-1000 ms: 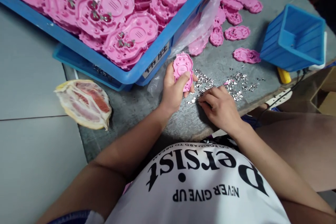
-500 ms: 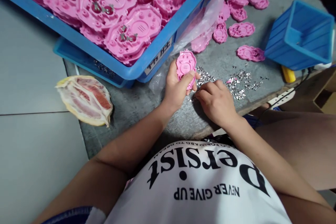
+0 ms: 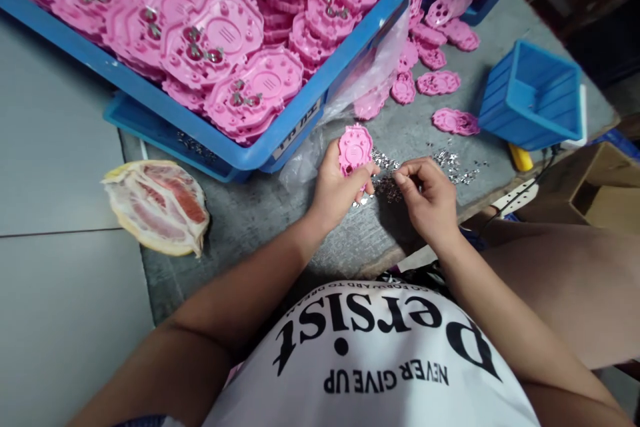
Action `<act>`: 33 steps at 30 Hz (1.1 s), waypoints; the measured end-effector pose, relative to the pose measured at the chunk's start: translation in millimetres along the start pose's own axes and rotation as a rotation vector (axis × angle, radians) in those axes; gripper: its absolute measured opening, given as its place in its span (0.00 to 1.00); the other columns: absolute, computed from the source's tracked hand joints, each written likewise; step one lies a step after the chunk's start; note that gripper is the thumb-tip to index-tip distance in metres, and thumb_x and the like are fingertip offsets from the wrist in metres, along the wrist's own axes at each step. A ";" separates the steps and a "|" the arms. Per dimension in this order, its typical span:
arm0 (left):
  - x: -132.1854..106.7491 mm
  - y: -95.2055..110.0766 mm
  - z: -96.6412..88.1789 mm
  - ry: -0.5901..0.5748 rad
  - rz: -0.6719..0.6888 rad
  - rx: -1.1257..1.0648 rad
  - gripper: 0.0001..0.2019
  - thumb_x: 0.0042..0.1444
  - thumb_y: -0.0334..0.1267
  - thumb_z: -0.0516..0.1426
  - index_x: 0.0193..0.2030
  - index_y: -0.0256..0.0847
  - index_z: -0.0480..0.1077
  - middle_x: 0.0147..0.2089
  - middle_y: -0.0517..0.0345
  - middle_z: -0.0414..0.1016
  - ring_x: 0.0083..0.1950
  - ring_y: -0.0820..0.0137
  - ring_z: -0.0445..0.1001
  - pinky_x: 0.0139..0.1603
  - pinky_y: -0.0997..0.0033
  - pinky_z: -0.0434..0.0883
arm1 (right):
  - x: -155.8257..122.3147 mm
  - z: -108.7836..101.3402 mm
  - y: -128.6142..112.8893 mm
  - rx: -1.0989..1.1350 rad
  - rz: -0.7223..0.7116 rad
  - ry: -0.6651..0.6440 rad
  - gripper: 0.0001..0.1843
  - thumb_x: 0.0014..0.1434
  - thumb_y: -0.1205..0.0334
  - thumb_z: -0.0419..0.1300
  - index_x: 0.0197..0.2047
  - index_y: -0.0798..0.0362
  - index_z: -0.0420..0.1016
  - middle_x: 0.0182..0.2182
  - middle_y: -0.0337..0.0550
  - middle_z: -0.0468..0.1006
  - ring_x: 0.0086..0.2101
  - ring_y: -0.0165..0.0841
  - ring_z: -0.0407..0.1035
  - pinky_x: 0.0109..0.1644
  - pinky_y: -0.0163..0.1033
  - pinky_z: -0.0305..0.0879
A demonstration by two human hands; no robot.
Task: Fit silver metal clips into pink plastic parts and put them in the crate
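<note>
My left hand (image 3: 334,188) grips a small pink plastic shell (image 3: 355,149), holding it upright just above the grey table (image 3: 260,210). My right hand (image 3: 429,199) is beside it, fingers pinched together over a scatter of tiny silver metal pieces (image 3: 387,177); what the fingertips hold is too small to make out. Both hands sit close together near the table's front edge.
A big blue crate (image 3: 300,113) full of pink shells with metal clips stands at the back left. Loose pink shells (image 3: 437,83) and a small blue bin (image 3: 533,97) lie to the right. A cut pomelo (image 3: 157,203) lies at the left. A yellow-handled tool (image 3: 521,157) sits by the bin.
My right hand has lifted off the table and drawn its fingers into a pinch near the shell. The left hand has tilted the pink shell slightly lower.
</note>
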State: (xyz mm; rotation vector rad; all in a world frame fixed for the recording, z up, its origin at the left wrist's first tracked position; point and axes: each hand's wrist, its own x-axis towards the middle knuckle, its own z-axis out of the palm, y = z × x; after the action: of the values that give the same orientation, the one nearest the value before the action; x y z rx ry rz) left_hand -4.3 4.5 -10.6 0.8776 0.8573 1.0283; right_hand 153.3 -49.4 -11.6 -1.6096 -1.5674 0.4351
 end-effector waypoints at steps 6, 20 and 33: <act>-8.0 -4.3 9.1 -0.114 -0.091 -0.082 0.23 0.50 0.37 0.68 0.48 0.42 0.62 0.31 0.67 0.72 0.24 0.74 0.73 0.17 0.77 0.64 | -0.2 1.0 -9.5 0.337 0.157 0.005 0.07 0.63 0.56 0.65 0.35 0.47 0.77 0.37 0.42 0.77 0.42 0.38 0.72 0.51 0.47 0.67; -8.7 -6.6 6.6 -0.110 -0.025 0.114 0.20 0.49 0.35 0.70 0.44 0.43 0.65 0.27 0.69 0.70 0.21 0.78 0.69 0.19 0.79 0.63 | 8.2 -15.0 -15.3 0.609 0.418 -0.202 0.18 0.49 0.46 0.76 0.26 0.50 0.79 0.27 0.38 0.77 0.29 0.31 0.66 0.35 0.38 0.62; -9.6 -11.5 6.1 -0.181 -0.060 -0.120 0.20 0.59 0.52 0.64 0.47 0.43 0.65 0.32 0.62 0.75 0.23 0.74 0.72 0.18 0.75 0.63 | 1.3 -14.4 -18.3 0.226 0.188 -0.098 0.15 0.62 0.50 0.66 0.29 0.49 0.72 0.30 0.40 0.75 0.32 0.35 0.68 0.40 0.43 0.64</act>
State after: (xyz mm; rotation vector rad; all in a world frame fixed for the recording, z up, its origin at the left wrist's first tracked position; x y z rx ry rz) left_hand 2.4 -8.8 -16.9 0.8241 0.6591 0.9231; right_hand 152.1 -54.9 11.1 -1.5840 -1.3863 0.7750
